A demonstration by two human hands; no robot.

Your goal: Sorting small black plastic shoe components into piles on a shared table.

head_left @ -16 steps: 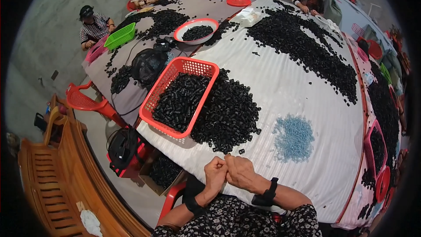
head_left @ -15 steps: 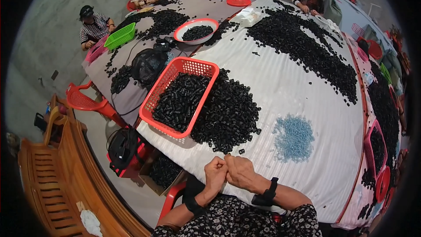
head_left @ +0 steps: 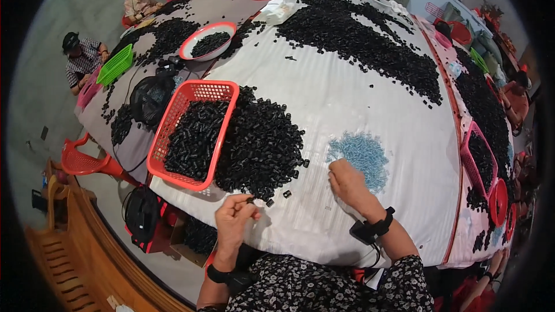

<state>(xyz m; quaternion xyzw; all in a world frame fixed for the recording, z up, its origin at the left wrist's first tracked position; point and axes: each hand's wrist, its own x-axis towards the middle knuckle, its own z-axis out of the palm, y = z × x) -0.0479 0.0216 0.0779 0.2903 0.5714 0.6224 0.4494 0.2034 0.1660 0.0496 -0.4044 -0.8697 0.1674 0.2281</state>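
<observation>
My left hand is closed in a pinch at the near edge of the table, with a small black plastic piece showing at its fingertips. Just beyond it spreads a heap of short black cylindrical plastic pieces. My right hand is at the near left edge of a pile of small clear-blue pieces. Its fingers curl downward, and whatever is between them is hidden. A red plastic basket, filled with more black pieces, stands left of the heap.
A white cloth covers the table. Far off lies a wide spread of black pieces. A red-rimmed bowl, a green basket and a pink basket stand around. Several people work along the edges. A wooden bench is at left.
My hands have come apart: the right went right and forward to the blue pile, while the left moved a little left. The whole view has shifted, so the table appears farther left.
</observation>
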